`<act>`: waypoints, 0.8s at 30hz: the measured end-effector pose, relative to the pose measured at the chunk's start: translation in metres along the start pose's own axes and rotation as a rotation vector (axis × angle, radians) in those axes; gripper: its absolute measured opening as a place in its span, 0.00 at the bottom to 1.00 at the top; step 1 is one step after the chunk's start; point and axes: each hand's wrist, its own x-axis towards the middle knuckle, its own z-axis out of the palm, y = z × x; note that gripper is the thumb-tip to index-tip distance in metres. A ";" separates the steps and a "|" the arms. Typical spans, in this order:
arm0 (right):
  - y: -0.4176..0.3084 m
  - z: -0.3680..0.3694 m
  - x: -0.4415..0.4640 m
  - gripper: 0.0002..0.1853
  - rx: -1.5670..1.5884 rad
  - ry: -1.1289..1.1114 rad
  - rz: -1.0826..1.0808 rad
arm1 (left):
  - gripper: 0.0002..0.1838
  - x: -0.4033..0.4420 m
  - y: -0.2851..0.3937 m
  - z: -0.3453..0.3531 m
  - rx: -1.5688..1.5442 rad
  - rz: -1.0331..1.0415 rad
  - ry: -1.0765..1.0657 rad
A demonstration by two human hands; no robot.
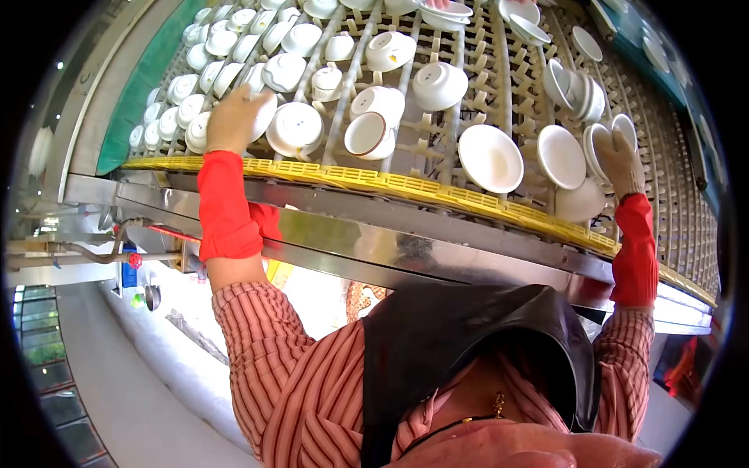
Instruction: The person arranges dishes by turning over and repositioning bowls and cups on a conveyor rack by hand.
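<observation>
My left hand, in a tan glove with a red cuff, has its fingers closed on the rim of a white bowl at the left of the rack conveyor. Beside it an upturned white bowl rests on the pegs. On the right, my right hand, gloved the same way, grips a white bowl that stands on its side, with another bowl just behind the fingers. A round white bowl leans to the left of that hand.
Yellow plastic edging and a metal rail run along the conveyor's near side. Many white bowls and cups cover the pegs at the left. Another person's fingers touch a bowl at the top. A green sheet lines the left side.
</observation>
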 end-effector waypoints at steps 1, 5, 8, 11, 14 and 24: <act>0.003 0.000 -0.011 0.22 0.047 0.047 -0.044 | 0.37 -0.011 0.024 0.005 0.078 0.004 -0.017; -0.037 -0.011 -0.062 0.27 0.176 0.200 -0.312 | 0.43 -0.005 0.047 -0.003 0.095 -0.083 -0.144; -0.095 -0.023 -0.089 0.44 0.295 0.064 -0.649 | 0.39 0.001 0.057 0.005 0.272 -0.094 -0.078; -0.151 -0.031 -0.110 0.42 0.025 -0.109 -0.812 | 0.34 0.004 0.078 0.009 0.363 -0.109 -0.085; -0.160 -0.009 -0.108 0.39 0.019 -0.152 -0.912 | 0.36 0.000 0.071 0.017 0.299 -0.080 0.004; -0.132 -0.002 -0.094 0.36 -0.101 -0.128 -0.526 | 0.44 -0.003 0.105 -0.015 0.491 -0.223 -0.164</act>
